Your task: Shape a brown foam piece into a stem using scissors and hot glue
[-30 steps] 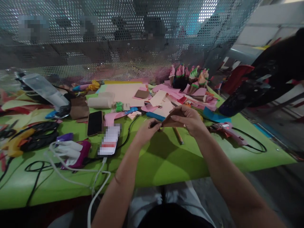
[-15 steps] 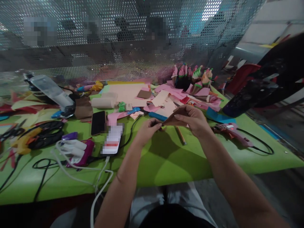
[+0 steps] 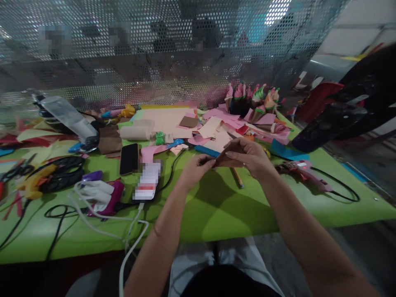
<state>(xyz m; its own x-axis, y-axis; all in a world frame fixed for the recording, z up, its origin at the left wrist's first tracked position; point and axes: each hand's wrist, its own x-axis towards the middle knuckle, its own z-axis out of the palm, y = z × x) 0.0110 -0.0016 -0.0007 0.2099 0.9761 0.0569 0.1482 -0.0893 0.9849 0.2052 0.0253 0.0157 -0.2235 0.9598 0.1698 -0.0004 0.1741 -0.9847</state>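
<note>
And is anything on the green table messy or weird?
A bit: pink paper scraps lie jumbled beside the cones, and a white cable hangs past the front edge of the table, where it could snag. The brown piece in the left hand and right hand shows no clear damage.

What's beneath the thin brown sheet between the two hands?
A slim, yellowish, pencil-like stick on the green tabletop shows below the brown sheet, which hides its far end.

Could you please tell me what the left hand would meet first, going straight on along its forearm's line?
Besides the brown piece it holds, the left hand would probably meet the blue strip, though depth is unclear and it may pass above.
</note>
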